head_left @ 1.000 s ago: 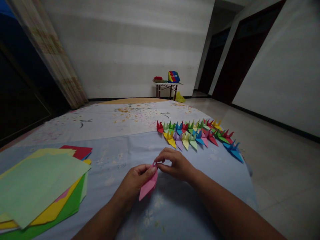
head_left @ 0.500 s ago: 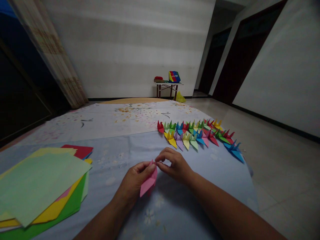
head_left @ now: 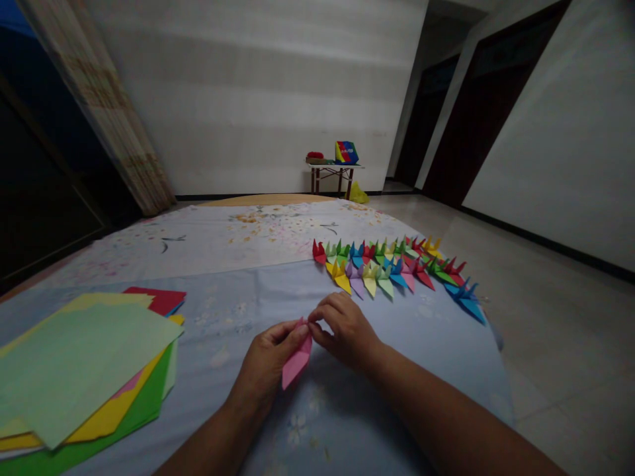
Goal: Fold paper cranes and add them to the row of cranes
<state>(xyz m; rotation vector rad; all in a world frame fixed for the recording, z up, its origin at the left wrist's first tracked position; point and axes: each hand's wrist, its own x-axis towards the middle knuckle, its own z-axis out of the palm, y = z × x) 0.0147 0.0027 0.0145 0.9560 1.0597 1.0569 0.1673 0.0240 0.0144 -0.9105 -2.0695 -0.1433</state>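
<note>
Between my hands is a pink folded paper (head_left: 296, 363), creased into a narrow pointed shape like a half-folded origami crane. My left hand (head_left: 272, 352) pinches it from the left, thumb on top. At its upper tip, the thumb and forefinger of my right hand (head_left: 344, 325) are pinched together on the paper; the exact fold there is too small to make out. Beyond my right hand stand finished paper cranes (head_left: 370, 279) in rows of many colours. To the left lies a stack of coloured paper sheets (head_left: 99, 363), pale green on top.
A pale blue flowered cloth (head_left: 233, 297) covers the near part of the table, and a white flowered cloth (head_left: 208, 231) the far part. One blue crane (head_left: 466, 302) stands near the right edge. A small table (head_left: 335, 166) with a colourful box is by the wall.
The pink paper's lower end has swung slightly to the right. Both hands keep their pinch in nearly the same place.
</note>
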